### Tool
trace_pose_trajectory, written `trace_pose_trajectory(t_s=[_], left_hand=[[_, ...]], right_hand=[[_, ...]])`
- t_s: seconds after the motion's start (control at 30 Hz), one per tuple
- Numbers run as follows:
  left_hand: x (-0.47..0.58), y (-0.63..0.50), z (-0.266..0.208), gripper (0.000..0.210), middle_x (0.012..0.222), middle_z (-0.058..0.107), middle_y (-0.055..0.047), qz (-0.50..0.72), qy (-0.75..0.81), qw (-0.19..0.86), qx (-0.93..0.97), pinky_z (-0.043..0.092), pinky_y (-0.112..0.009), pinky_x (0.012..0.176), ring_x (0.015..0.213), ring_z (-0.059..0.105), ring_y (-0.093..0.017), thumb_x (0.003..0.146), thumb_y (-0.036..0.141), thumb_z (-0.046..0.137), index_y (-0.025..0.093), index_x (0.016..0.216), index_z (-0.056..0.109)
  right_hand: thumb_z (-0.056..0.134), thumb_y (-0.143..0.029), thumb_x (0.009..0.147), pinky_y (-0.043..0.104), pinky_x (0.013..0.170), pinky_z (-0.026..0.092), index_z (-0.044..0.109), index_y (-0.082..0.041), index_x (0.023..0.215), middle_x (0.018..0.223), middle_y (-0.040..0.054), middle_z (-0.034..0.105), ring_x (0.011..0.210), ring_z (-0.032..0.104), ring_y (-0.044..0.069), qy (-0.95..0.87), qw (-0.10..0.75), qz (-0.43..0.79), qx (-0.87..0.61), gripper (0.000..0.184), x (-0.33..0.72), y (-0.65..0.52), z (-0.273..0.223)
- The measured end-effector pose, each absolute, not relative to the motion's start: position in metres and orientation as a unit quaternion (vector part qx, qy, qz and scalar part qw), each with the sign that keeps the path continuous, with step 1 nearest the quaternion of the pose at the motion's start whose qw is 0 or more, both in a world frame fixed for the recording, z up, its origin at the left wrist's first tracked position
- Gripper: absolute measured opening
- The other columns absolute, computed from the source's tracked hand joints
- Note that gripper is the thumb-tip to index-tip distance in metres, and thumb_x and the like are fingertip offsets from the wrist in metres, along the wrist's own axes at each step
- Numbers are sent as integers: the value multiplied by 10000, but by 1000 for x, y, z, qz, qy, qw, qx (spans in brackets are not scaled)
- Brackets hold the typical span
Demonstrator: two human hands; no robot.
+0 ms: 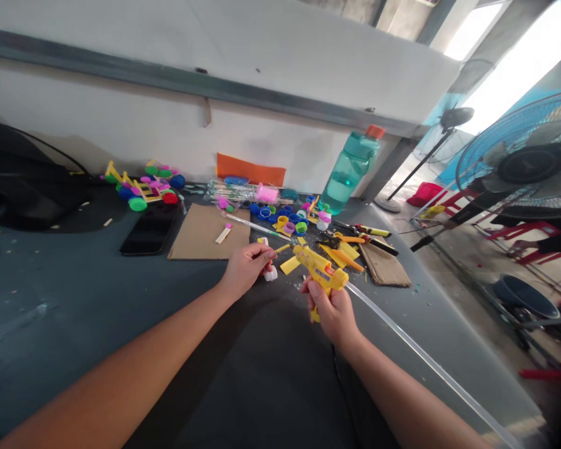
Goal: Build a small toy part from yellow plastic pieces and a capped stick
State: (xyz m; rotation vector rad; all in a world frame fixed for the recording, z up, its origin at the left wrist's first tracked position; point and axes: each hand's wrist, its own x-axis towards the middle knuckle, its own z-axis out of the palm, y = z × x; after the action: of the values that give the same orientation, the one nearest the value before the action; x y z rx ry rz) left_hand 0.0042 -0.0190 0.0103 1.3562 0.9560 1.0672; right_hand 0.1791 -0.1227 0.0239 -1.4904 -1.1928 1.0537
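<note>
My right hand [334, 308] is wrapped round the handle of a yellow glue gun [315, 265], its nozzle pointing left. A long clear glue stick [416, 346] runs out of the gun's back toward the lower right. My left hand [245, 271] is closed in a pinch just left of the nozzle, on a small piece with a white bottle cap [272, 274] at its near end and another white part at its far end. My fingers hide its middle. A thin yellow strip [282, 248] lies between fingertips and nozzle.
Behind the hands are a cardboard sheet [194, 232], several bottle caps [265, 214], pliers [350, 239] and a teal water bottle [346, 174]. At left sit a phone [149, 229] and colourful toy-like assemblies [143, 187]. A fan [533, 163] stands right of the table.
</note>
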Motion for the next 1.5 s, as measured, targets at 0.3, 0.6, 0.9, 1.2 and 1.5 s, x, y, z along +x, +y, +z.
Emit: trace_pose_trajectory(t_s=[0.3,0.6,0.9,1.2,1.5], left_hand=[[-2,-13,10,253,612,619,-5,488,392,510,590,470,-208,513,560,566,-114,795,412,638,160,786,665],[-24,5,23,288,598,624,11,531,456,470,538,502,-200,482,486,551,-95,715,424,710,163,833,673],[-29,10,17,289,566,614,14,528,465,468,534,519,-210,490,476,565,-102,692,422,713,156,793,662],[-31,10,9,248,586,628,5,508,449,406,613,486,-216,513,528,604,-126,750,430,677,184,780,685],[-30,8,9,229,587,619,14,494,460,380,632,468,-225,523,538,597,-132,767,422,658,195,774,684]], right_hand=[[544,-514,848,197,421,426,569,-177,959,705,-6,529,527,472,100,-401,645,287,-584,356,210,-107,51],[473,-473,871,338,655,490,569,-150,981,885,105,598,769,603,232,-432,241,50,-868,355,310,-117,59],[455,-455,930,373,847,461,511,-110,1199,1141,206,575,1015,613,293,-444,-1,-35,-896,440,316,-115,35],[492,-475,897,391,765,501,664,-121,1075,1064,204,669,997,651,324,-486,-125,30,-865,432,313,-107,54],[497,-462,887,367,734,491,681,-113,1042,1037,196,698,968,666,319,-478,-109,9,-872,424,297,-101,75]])
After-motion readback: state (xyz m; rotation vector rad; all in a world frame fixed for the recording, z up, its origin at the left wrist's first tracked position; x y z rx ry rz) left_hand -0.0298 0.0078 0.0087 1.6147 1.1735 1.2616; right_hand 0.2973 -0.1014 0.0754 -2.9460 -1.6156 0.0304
